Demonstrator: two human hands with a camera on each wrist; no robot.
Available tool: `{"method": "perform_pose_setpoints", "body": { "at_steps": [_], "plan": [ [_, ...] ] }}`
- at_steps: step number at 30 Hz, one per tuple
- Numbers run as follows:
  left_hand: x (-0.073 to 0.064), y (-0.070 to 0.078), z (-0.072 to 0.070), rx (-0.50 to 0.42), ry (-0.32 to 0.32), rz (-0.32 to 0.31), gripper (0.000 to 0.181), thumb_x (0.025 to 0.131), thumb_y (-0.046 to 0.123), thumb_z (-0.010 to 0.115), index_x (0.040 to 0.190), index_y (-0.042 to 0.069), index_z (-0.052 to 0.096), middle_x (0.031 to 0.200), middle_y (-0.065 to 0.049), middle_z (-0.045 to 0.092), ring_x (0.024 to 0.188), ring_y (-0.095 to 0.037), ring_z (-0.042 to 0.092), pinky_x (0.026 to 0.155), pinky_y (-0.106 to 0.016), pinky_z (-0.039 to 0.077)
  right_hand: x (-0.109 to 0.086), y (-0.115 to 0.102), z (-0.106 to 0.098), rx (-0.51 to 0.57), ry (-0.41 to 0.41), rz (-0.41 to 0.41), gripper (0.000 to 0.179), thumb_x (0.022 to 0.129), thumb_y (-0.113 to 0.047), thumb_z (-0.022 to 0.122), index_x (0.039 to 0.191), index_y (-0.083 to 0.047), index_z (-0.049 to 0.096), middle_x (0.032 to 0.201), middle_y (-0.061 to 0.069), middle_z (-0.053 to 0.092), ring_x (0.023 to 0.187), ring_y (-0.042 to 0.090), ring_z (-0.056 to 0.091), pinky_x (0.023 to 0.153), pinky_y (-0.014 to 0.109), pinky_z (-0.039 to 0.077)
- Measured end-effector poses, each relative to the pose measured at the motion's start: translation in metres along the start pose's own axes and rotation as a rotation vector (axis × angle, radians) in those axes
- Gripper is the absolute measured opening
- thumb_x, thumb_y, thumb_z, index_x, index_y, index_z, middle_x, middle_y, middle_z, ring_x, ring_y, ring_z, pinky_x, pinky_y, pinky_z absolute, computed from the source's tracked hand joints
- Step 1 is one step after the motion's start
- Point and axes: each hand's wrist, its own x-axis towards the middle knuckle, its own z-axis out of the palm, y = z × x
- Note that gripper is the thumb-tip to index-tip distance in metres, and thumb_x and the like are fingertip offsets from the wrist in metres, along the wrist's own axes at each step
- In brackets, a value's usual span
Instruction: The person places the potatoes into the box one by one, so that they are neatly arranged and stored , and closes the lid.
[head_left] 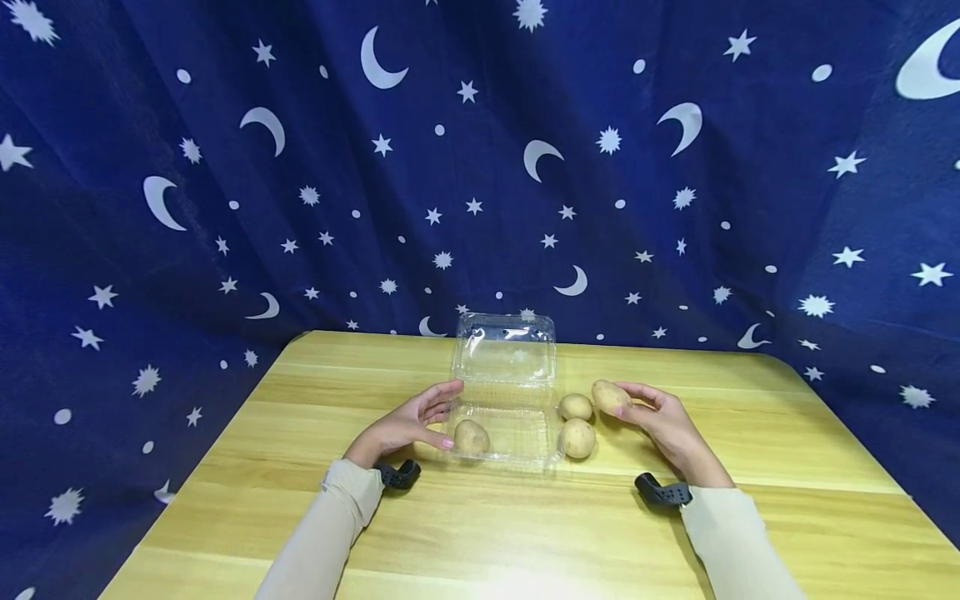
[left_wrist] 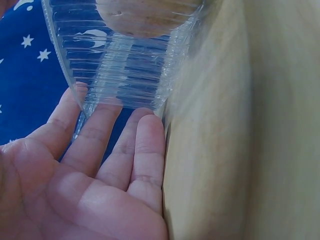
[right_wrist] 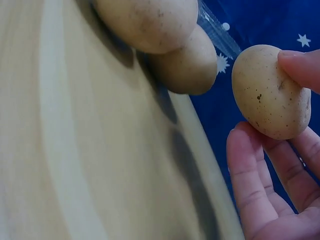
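A clear plastic clamshell container (head_left: 517, 429) lies on the table with its lid (head_left: 504, 350) raised at the back. One potato (head_left: 472, 437) sits in the left part of its base. My left hand (head_left: 420, 421) is at the container's left side, and in the left wrist view its nearly straight fingers (left_wrist: 95, 135) touch the ribbed wall. Between thumb and fingertips my right hand (head_left: 663, 421) holds a potato (right_wrist: 270, 92) above the table, right of the container. Two more potatoes, a rear one (head_left: 576, 407) and a front one (head_left: 578, 438), rest beside the container's right edge.
The wooden table (head_left: 480, 517) spreads around the container on all sides. A dark blue curtain (head_left: 480, 167) with moons and stars hangs behind the table and along its sides. Black straps with camera mounts are on both wrists.
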Motion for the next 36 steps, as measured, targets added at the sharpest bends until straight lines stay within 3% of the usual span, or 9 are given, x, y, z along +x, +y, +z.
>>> {"method": "perform_pose_setpoints", "body": {
  "at_steps": [7, 13, 19, 25, 36],
  "plan": [
    [0.0, 0.0, 0.0, -0.001, -0.001, 0.006, 0.106, 0.09, 0.01, 0.088, 0.169, -0.006, 0.018, 0.176, -0.028, 0.018, 0.161, -0.05, 0.021, 0.131, -0.06, 0.023, -0.001, -0.008, 0.004, 0.022, -0.025, -0.038, 0.061, 0.097, -0.003, 0.076, 0.15, 0.015, 0.051, 0.108, -0.012, 0.074, 0.095, 0.004, 0.07, 0.087, 0.022, 0.057],
    [0.0, 0.0, 0.0, -0.003, 0.001, 0.003, 0.108, 0.09, 0.011, 0.089, 0.17, -0.005, 0.018, 0.177, -0.027, 0.018, 0.161, -0.049, 0.02, 0.132, -0.059, 0.021, -0.001, -0.014, 0.007, 0.044, -0.048, -0.091, 0.053, 0.096, 0.003, 0.075, 0.144, 0.017, 0.056, 0.102, -0.011, 0.075, 0.091, 0.005, 0.071, 0.083, 0.023, 0.06],
    [0.001, 0.0, -0.001, -0.004, -0.001, 0.007, 0.108, 0.09, 0.012, 0.089, 0.169, -0.005, 0.019, 0.176, -0.028, 0.018, 0.161, -0.049, 0.021, 0.132, -0.059, 0.021, -0.002, -0.019, 0.009, 0.048, -0.084, -0.124, 0.052, 0.096, 0.007, 0.072, 0.143, 0.021, 0.054, 0.099, -0.01, 0.075, 0.09, 0.004, 0.071, 0.082, 0.022, 0.061],
    [0.001, -0.001, -0.001, 0.0, 0.0, -0.002, 0.109, 0.089, 0.011, 0.09, 0.169, -0.006, 0.018, 0.177, -0.027, 0.017, 0.161, -0.049, 0.02, 0.132, -0.058, 0.021, -0.004, -0.023, 0.012, -0.004, -0.091, -0.153, 0.055, 0.098, 0.004, 0.073, 0.145, 0.021, 0.05, 0.112, -0.013, 0.073, 0.093, 0.002, 0.07, 0.082, 0.02, 0.06],
    [0.002, -0.001, 0.001, 0.002, -0.009, 0.016, 0.104, 0.092, 0.006, 0.085, 0.169, -0.006, 0.016, 0.176, -0.029, 0.016, 0.161, -0.05, 0.018, 0.132, -0.06, 0.02, -0.005, -0.029, 0.021, -0.107, -0.09, -0.207, 0.052, 0.098, 0.0, 0.075, 0.144, 0.016, 0.057, 0.141, 0.032, 0.062, 0.101, 0.002, 0.068, 0.087, 0.019, 0.059]
  ]
}}
